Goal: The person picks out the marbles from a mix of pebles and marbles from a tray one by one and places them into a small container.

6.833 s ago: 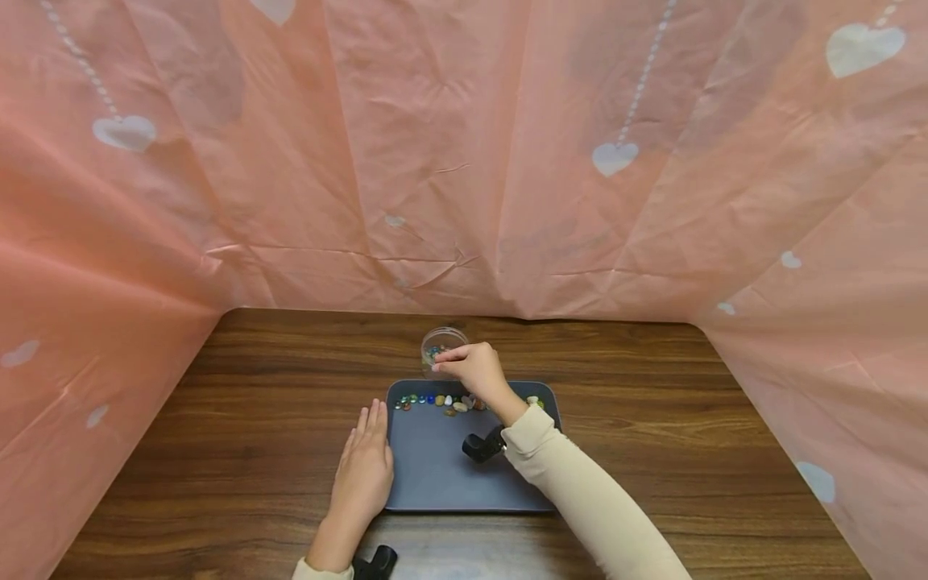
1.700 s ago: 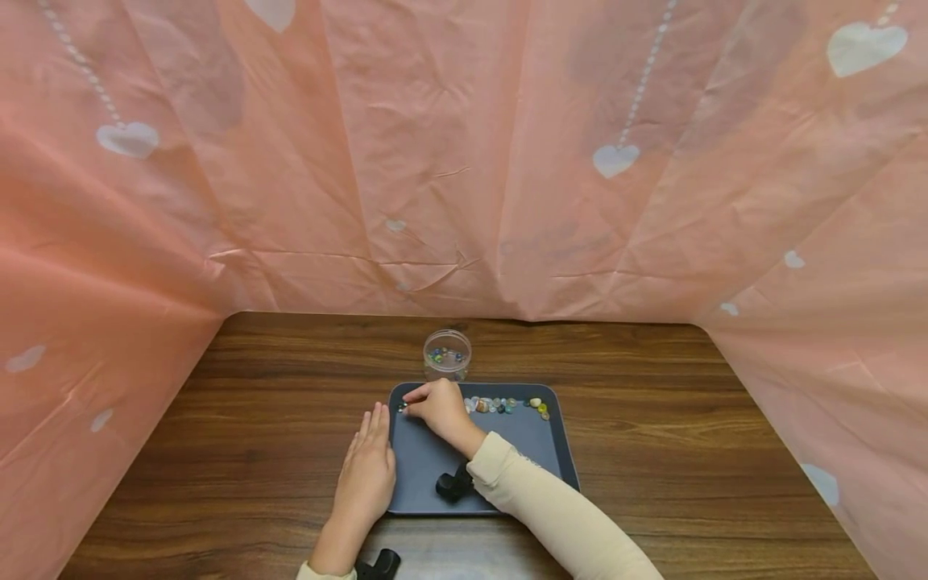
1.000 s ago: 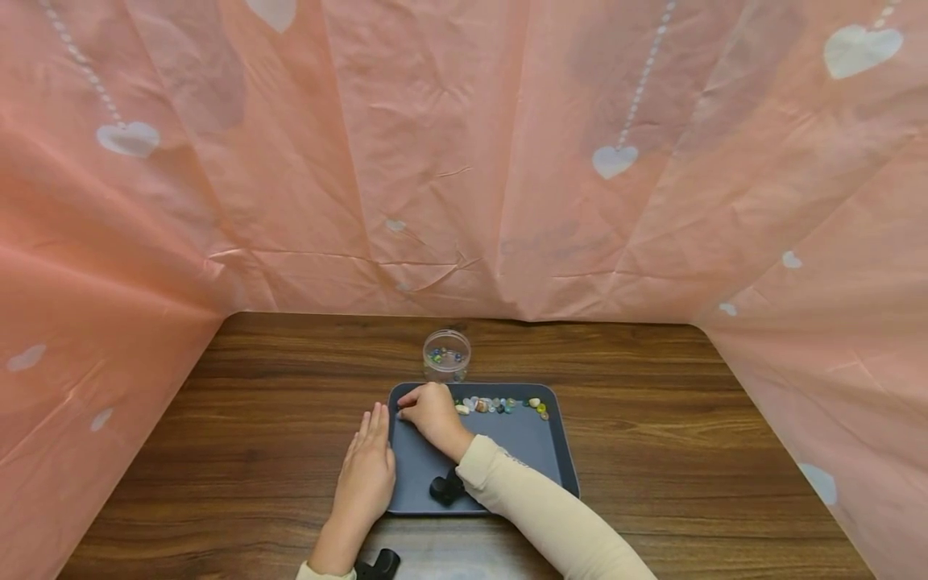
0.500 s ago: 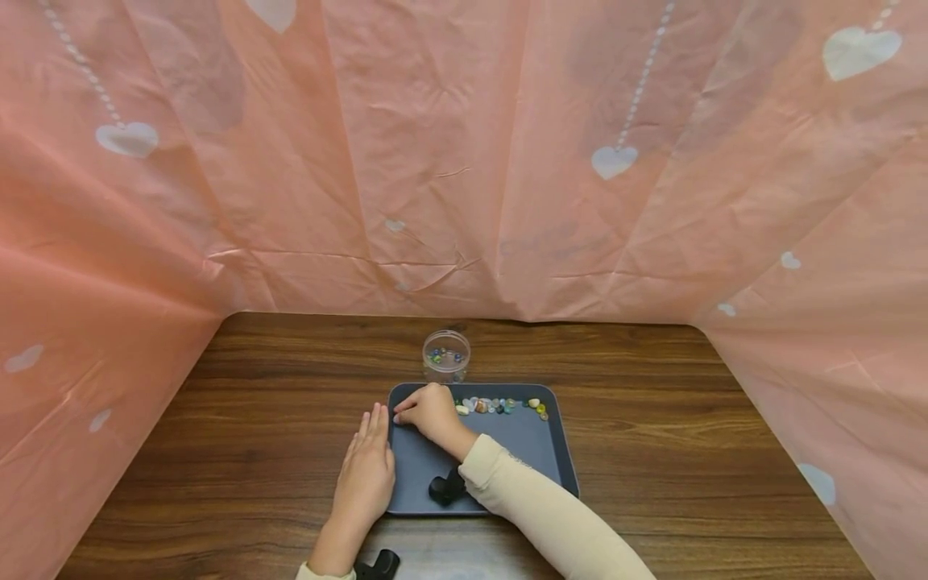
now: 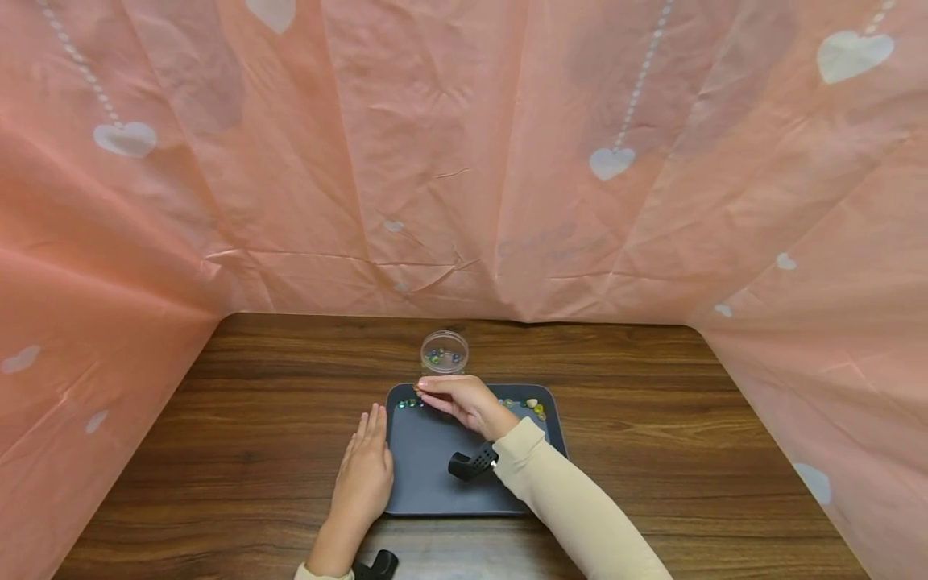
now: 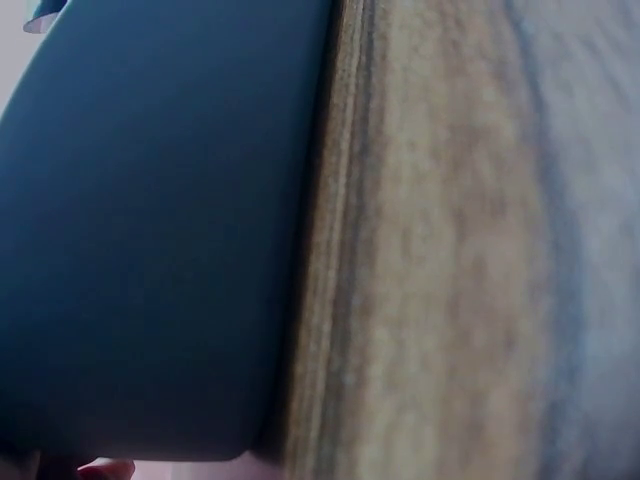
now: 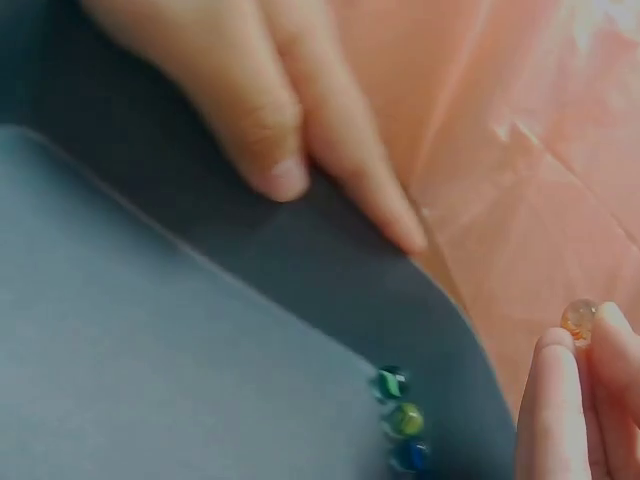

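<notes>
My right hand (image 5: 467, 403) pinches a clear glass marble with orange in it (image 7: 579, 316) between thumb and fingertips, raised over the back part of a dark grey tray (image 5: 424, 487). My left hand (image 5: 362, 479) lies along the tray's left side with its fingers straight. Below the right fingertips, a row of marbles runs along the back of the tray. In the right wrist view its end shows a green marble (image 7: 392, 382), a yellow one (image 7: 407, 419) and a blue one (image 7: 411, 456). The right hand hides the row's middle.
Just behind the tray stands a clear round jar (image 5: 445, 354) with several marbles in it. Pale and yellow pieces (image 5: 536, 408) lie in the tray's back right corner. A pink curtain (image 5: 464, 161) encloses the wooden table (image 5: 652, 451) at the back and sides.
My right hand has risen from the tray's back left corner and moved right, with the orange-streaked marble now showing in its fingertips. The left hand stays at the tray's side.
</notes>
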A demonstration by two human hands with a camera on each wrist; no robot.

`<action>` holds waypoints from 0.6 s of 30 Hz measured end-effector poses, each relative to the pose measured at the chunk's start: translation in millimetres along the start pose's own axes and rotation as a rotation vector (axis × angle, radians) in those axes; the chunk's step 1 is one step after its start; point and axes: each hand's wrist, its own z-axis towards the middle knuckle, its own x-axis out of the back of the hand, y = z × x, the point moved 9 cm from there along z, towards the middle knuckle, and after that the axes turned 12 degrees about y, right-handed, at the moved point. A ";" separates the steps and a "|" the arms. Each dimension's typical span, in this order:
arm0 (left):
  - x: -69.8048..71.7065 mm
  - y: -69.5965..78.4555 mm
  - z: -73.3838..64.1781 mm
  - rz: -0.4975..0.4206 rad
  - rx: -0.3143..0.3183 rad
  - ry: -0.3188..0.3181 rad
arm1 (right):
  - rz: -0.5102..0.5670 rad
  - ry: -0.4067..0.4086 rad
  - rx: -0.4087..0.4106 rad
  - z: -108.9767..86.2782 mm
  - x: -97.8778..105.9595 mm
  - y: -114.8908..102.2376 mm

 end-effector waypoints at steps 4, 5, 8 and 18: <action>-0.5 -0.3 -0.5 0.006 -0.001 0.003 | 0.102 -0.021 -0.047 -0.8 5.4 -9.7; -0.5 -0.4 -0.7 0.008 0.000 0.002 | 0.125 -0.027 -0.057 -0.9 6.4 -12.8; -0.3 -0.3 -1.0 0.006 0.005 -0.003 | 0.169 -0.026 -0.063 -0.5 9.6 -24.2; 0.1 -0.8 -1.6 -0.002 0.021 -0.015 | -0.263 0.154 0.297 8.2 22.9 -74.3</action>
